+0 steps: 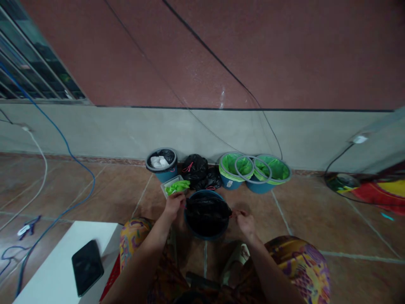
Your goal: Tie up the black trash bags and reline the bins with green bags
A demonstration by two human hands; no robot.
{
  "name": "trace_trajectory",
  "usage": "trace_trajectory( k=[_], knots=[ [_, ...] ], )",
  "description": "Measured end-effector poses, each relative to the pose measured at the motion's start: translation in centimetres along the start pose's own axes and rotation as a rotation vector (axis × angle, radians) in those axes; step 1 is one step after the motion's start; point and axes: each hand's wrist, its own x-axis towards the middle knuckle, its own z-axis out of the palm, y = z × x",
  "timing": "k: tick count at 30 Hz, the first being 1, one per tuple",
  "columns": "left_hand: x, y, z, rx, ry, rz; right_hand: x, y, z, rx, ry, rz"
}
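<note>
A blue bin [206, 237] stands on the floor between my knees, with a black trash bag [208, 211] in its mouth. My left hand [175, 204] pinches the bag's left edge, where a bit of red shows at the fingers. On the other side, my right hand [245, 222] has its fingers closed on the bag's red drawstring [233, 214], pulled out to the right. Both hands are at about rim height. Just beyond my left hand sits a small light tray [165, 189] holding bright green plastic bags [177, 186].
Along the wall stand a black-lined bin [164, 172] with white waste, tied black bags [195, 169], and two green-lined bins [232, 184] [259, 187] with a loose grey ring [267, 179] across them. A phone [87, 267] lies on a white table [52, 270]. A blue cable [71, 154] crosses the left floor.
</note>
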Motion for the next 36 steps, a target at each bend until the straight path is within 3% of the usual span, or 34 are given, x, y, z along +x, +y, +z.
trace_trajectory(
  k=[5,10,12,17,22,26,28,33,36],
  knots=[
    [-2.8,1.7,1.9,-0.032,-0.239,0.004,-1.4,-3.2,1.5,0.119,-0.199,0.007],
    [-3.8,1.3,3.5,0.074,-0.398,0.053,-3.2,-7.2,2.5,-0.019,-0.394,-0.342],
    [-3.4,0.8,3.8,0.124,-0.399,0.071,-3.5,-8.2,2.8,-0.033,-0.438,-0.393],
    [-1.6,0.9,2.5,0.205,-0.286,0.164,-2.1,-8.2,2.9,0.167,-0.455,-0.326],
    [-0.2,2.2,-0.6,0.112,0.006,0.128,0.0,-6.6,1.2,0.299,-0.226,-0.151],
    [-0.5,2.3,-1.5,0.043,0.125,0.086,0.2,-6.1,0.4,0.418,-0.155,-0.087],
    [-1.2,2.4,-0.9,0.079,0.067,0.111,-0.4,-6.6,0.7,0.381,-0.180,-0.043],
    [-2.8,3.0,1.8,0.253,-0.357,0.261,-2.5,-8.6,3.3,0.281,-0.460,-0.185],
    [-3.3,3.6,2.8,0.325,-0.413,0.357,-3.3,-8.9,5.6,-0.008,-0.532,-0.257]
  ],
)
